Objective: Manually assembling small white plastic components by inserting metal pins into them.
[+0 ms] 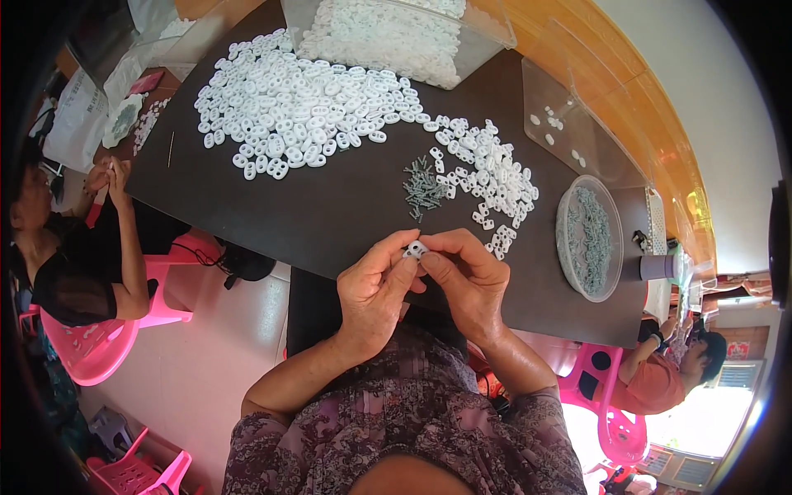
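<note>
Over the table's near edge, my left hand (pixel 373 289) and my right hand (pixel 469 285) meet, thumbs and fingertips pinched on one small white plastic piece (pixel 416 249) with dark holes. Just beyond my fingers lies a little heap of grey-green springs or screws (pixel 423 186), too small to tell which. To its right spreads a pile of small white plastic pieces (pixel 492 169) like the held one. A much larger heap of white oval two-holed pieces (pixel 305 107) covers the far left of the table.
A round clear tub (pixel 563 239) of grey-green small parts stands at right. Clear plastic bins sit at the back (pixel 487 33) and far right (pixel 544 91), on the dark table (pixel 272 214). One person (pixel 74 256) sits at left, another (pixel 660 375) at right, on pink chairs.
</note>
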### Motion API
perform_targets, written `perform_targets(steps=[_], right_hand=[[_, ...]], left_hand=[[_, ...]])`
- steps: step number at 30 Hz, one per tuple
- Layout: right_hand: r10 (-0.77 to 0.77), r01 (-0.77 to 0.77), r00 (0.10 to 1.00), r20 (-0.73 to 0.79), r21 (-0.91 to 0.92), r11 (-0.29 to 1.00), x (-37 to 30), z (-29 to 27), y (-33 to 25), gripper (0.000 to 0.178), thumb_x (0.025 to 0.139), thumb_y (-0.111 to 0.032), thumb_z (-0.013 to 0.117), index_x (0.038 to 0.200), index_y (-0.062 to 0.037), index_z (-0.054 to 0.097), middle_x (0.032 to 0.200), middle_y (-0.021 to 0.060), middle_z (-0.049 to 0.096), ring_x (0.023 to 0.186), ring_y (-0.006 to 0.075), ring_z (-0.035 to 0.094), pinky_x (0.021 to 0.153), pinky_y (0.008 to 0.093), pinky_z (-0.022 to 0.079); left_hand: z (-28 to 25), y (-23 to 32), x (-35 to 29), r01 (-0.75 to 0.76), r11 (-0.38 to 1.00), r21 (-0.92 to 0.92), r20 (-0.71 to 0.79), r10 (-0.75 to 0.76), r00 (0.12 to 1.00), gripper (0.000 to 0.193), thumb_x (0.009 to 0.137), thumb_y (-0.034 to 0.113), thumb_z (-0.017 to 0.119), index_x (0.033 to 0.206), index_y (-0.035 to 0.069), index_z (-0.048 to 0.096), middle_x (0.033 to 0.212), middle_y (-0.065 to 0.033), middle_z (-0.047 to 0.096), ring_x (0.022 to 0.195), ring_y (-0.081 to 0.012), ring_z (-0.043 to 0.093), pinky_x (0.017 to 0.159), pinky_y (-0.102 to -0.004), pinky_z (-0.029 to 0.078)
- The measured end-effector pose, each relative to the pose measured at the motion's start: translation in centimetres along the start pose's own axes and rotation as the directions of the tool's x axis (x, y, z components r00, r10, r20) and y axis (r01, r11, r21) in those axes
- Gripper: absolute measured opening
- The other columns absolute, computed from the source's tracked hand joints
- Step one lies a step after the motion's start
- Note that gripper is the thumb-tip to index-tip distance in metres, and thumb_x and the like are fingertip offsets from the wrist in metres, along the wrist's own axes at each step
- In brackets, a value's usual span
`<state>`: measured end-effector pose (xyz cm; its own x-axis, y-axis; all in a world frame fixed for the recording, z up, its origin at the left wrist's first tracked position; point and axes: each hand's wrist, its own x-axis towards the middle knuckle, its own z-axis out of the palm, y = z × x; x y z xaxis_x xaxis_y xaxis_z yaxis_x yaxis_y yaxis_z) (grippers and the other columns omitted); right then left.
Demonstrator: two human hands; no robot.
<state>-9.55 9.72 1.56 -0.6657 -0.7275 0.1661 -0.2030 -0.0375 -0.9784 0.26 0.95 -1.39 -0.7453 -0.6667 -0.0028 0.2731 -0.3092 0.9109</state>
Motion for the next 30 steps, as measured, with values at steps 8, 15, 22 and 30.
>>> perform_targets(steps=[8,15,22,30], right_hand=[[-0.181,0.201,0.977,0.112,-0.203,0.958,0.3,-0.4,-0.4,0.035,0.075,0.006,0.070,0.108,-0.0008,0.062,0.098,0.0090,0.058,0.075,0.0135,0.059,0.066,0.0240,0.051],[-0.215,0.229,0.973,0.086,-0.238,0.944,0.2,-0.5,-0.4,0.037,0.072,0.005,0.073,0.107,-0.0007,0.063,0.093,0.0085,0.060,0.076,0.0142,0.058,0.063,0.0249,0.050],[-0.300,0.310,0.951,0.079,-0.314,0.897,0.1,-0.4,-0.1,0.036,0.071,0.005,0.073,0.105,0.0016,0.063,0.089,0.0099,0.061,0.073,0.0167,0.057,0.059,0.0260,0.050],[-0.485,0.482,0.866,0.122,-0.465,0.743,0.3,-0.2,0.0,0.039,0.066,0.007,0.073,0.103,0.0028,0.062,0.090,0.0121,0.062,0.070,0.0229,0.056,0.058,0.0314,0.047]], left_hand=[[-0.7,1.0,0.5,0.054,0.985,-0.166,0.083,-0.041,0.996,0.031,0.093,0.002,0.054,0.124,-0.003,0.054,0.090,-0.0037,0.064,0.080,-0.0048,0.059,0.072,-0.0182,0.048],[-0.5,1.9,0.1,0.066,0.990,-0.123,0.074,-0.057,0.996,0.031,0.094,0.003,0.054,0.124,-0.004,0.055,0.100,-0.0058,0.065,0.088,-0.0066,0.059,0.080,-0.0199,0.048],[-0.7,1.7,-0.1,0.028,0.998,0.048,0.053,-0.030,0.998,0.029,0.094,0.004,0.056,0.122,-0.002,0.058,0.098,-0.0008,0.065,0.083,-0.0034,0.056,0.073,-0.0167,0.045],[-1.2,1.6,0.2,-0.258,0.854,0.452,0.108,0.235,0.966,0.026,0.090,0.006,0.060,0.115,0.002,0.064,0.082,-0.0024,0.064,0.076,-0.0072,0.054,0.069,-0.0209,0.045]])
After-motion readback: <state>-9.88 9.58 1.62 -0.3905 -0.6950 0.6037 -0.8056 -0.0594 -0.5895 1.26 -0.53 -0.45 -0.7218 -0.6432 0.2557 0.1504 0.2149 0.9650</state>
